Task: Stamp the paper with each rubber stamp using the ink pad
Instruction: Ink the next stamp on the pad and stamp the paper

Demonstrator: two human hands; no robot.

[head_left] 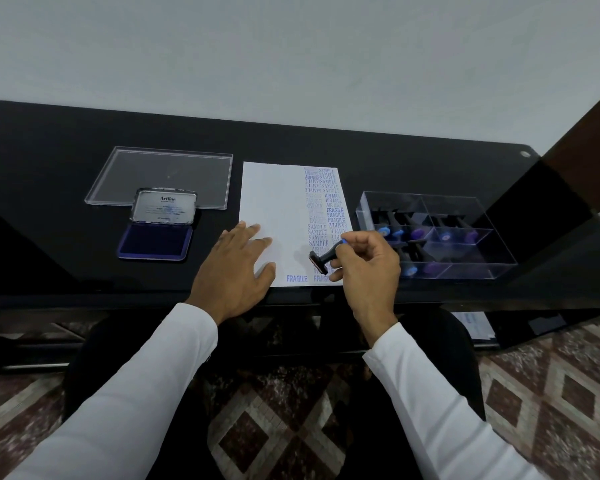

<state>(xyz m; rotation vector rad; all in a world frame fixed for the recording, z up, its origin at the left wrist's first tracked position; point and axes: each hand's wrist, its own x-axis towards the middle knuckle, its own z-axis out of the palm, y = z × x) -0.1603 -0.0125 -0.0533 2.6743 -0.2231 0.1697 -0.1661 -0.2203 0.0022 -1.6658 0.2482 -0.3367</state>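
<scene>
Hands: right (pixel 368 268) grips black rubber stamp (pixel 323 259); left (pixel 236 268) flattens paper (pixel 278 202).

Left hand (pixel 234 271) flat on paper (pixel 274 202), right hand (pixel 364 268) gripping tilted stamp (pixel 324 259)

Soft, even indoor light, rather dim, fills the scene. The black desk (pixel 66 168) shines faintly, reflecting the pale wall (pixel 291 46) along its far edge. A weak shadow lies on the paper (pixel 274 202) beside the stamp (pixel 321 259). Wide-angle distortion bows the desk edge and stretches the sleeves (pixel 118 393) near the corners. Small print looks slightly soft.
</scene>
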